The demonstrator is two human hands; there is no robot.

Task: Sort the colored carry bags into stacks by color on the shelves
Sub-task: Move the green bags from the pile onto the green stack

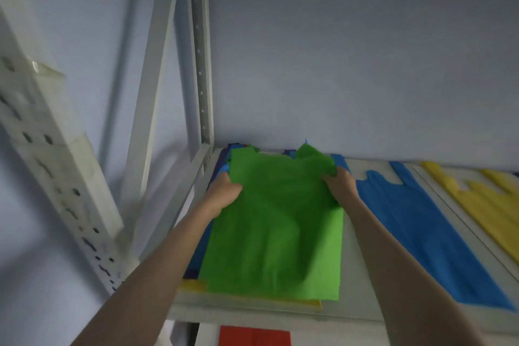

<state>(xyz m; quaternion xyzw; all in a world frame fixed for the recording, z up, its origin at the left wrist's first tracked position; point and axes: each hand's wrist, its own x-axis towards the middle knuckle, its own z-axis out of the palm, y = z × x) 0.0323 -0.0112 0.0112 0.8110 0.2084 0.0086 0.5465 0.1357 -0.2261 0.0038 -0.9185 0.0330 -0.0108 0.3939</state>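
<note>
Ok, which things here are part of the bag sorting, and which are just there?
Part of the job: green bag, held by left hand and right hand; mixed pile beneath; blue bags; yellow bags; red bags; shelf.
Just there: upright post; wall.

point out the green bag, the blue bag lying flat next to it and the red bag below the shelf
green bag (276,236), head view, middle of its flat body
blue bag (421,222), head view, centre of its body
red bag (254,336), head view, top of the visible part

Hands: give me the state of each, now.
Left hand: gripping the green bag at its left edge.
Right hand: gripping the same bag at its right edge.
</note>
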